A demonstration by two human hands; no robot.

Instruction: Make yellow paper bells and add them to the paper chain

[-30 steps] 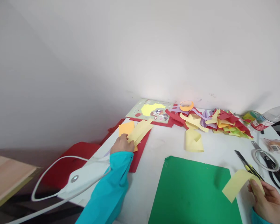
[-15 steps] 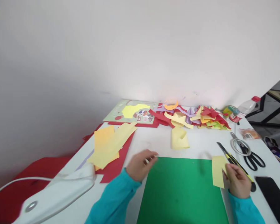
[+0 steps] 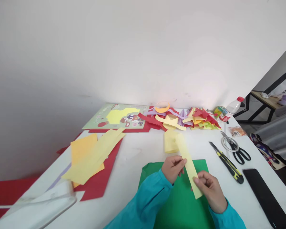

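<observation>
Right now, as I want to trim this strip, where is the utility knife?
In the head view the utility knife lies on the table, right of the green sheet and left of the scissors, with the black phone nearer you.

No lettering is legible. The bottle (image 3: pixel 229 110), far right of and beyond the yellow strip (image 3: pixel 189 165), carries a red-and-white label that is too small to read. The printed booklet (image 3: pixel 116 116), beyond the yellow strip to the left, shows cartoon pictures and blurred marks only.
</observation>
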